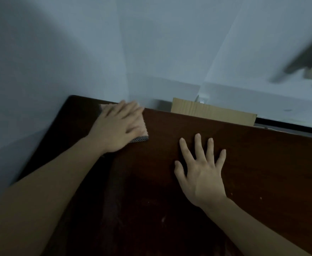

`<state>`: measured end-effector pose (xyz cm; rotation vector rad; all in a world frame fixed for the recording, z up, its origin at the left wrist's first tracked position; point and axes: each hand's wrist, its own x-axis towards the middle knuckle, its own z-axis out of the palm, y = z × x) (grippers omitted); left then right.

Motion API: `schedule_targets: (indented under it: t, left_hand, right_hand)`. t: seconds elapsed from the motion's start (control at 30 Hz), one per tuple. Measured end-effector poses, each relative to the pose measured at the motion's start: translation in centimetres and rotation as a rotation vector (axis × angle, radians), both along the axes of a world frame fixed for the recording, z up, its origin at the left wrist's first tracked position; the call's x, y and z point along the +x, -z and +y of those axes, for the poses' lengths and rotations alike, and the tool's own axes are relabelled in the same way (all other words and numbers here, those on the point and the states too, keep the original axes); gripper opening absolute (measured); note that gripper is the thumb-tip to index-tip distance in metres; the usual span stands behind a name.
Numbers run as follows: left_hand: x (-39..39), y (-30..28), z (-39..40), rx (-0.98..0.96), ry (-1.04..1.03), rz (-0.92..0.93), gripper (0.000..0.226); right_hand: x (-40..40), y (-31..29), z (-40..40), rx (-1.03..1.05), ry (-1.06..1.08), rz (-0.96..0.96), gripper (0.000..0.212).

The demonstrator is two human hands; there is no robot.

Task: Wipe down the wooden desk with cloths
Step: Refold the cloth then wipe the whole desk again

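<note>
A dark brown wooden desk (253, 163) fills the lower part of the head view, set into a corner of pale walls. My left hand (116, 126) lies flat, fingers straight, pressing a pinkish cloth (144, 129) with a grey edge onto the desk's far left part, close to the back edge. Most of the cloth is hidden under that hand. My right hand (201, 169) rests flat on the bare wood to the right, fingers spread, holding nothing.
A piece of brown cardboard (212, 112) stands behind the desk's back edge, against the wall. The left wall (31, 80) runs along the desk's left side. A blurred dark shape (306, 58) shows at the upper right.
</note>
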<state>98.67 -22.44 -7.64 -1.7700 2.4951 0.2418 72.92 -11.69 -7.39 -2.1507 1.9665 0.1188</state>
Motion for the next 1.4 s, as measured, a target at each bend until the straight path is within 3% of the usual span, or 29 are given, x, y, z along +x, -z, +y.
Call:
schedule_targets:
  t: [0.13, 0.27, 0.53, 0.7, 0.9, 1.17, 1.4]
  left_hand:
    - [4.9, 0.3, -0.9, 0.017, -0.176, 0.002, 0.085]
    - [5.2, 0.2, 1.0, 0.028, -0.212, 0.003, 0.086]
    - [2.7, 0.0, 6.6, 0.018, 0.112, -0.001, 0.075]
    - [8.1, 0.0, 3.7, 0.007, -0.149, 0.010, 0.084]
    - [8.5, 0.0, 4.8, 0.032, -0.234, 0.020, 0.083]
    - [8.9, 0.4, 13.3, 0.027, 0.112, 0.046, 0.065]
    - [11.4, 0.2, 10.0, 0.024, -0.118, 0.011, 0.073]
  right_hand:
    - [0.0, 0.0, 0.1, -0.001, 0.000, 0.000, 0.078]
    - [0.1, 0.0, 0.2, 0.002, 0.003, 0.006, 0.079]
    - [0.0, 0.0, 0.1, 0.019, 0.007, 0.040, 0.080]
    - [0.1, -0.1, 0.2, 0.014, 0.012, 0.027, 0.080]
    - [0.1, -0.2, 0.2, 0.026, 0.011, 0.035, 0.081]
    - [0.2, -0.3, 0.2, 0.017, 0.012, 0.046, 0.082]
    - [0.2, -0.2, 0.1, 0.028, 0.019, 0.071, 0.068]
